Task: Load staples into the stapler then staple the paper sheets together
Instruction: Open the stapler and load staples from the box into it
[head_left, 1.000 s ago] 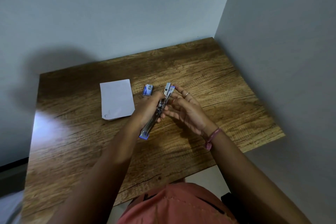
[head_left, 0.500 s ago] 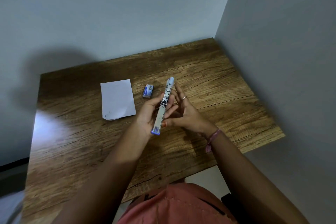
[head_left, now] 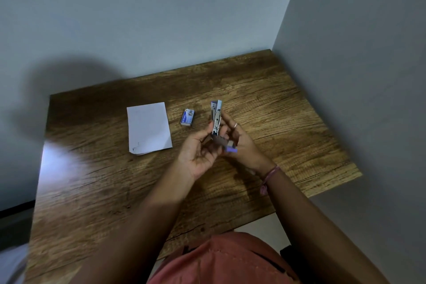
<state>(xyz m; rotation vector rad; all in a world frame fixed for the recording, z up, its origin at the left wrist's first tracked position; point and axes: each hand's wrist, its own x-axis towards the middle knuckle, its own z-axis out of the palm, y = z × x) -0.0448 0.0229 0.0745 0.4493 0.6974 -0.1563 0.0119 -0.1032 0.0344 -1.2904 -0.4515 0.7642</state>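
I see the stapler [head_left: 217, 120] held upright above the table [head_left: 276, 108] middle. Right hand [head_left: 242, 145] grips its lower end; left hand [head_left: 198, 156] pinches its metal side. Staple box [head_left: 187, 117] and paper sheets [head_left: 149, 128] lie nearer the far edge.

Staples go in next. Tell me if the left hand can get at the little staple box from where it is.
Probably yes. The staple box lies on bare table just beyond the left hand, nothing between them. That hand seems busy on the stapler, though, so its grip would have to let go first.
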